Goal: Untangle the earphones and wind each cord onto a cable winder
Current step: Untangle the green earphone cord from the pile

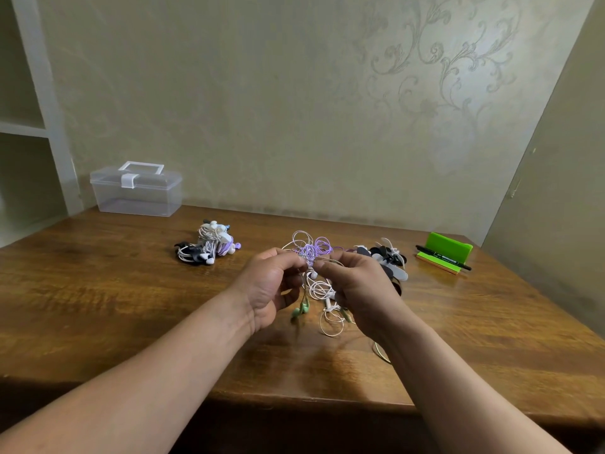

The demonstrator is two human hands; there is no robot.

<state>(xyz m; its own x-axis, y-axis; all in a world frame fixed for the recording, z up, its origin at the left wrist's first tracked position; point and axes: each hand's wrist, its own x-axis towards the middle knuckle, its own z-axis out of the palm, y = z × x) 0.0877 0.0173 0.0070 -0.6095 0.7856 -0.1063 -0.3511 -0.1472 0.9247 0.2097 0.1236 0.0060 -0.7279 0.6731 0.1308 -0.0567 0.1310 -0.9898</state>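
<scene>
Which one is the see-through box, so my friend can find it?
Start at the wooden table and look to its far left corner, by the white shelves. The box stands there. It is the only clear thing, with a white handle and clasp on its lid.

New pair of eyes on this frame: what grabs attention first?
The knot of white, purple and green earphone cords at mid-table, pinched between the left hand and right hand. Behind-left lies a pile of already wound earphones, and just right of the hands a heap of black and white cable winders. A clear lidded box sits at the back left by the wall.
</scene>
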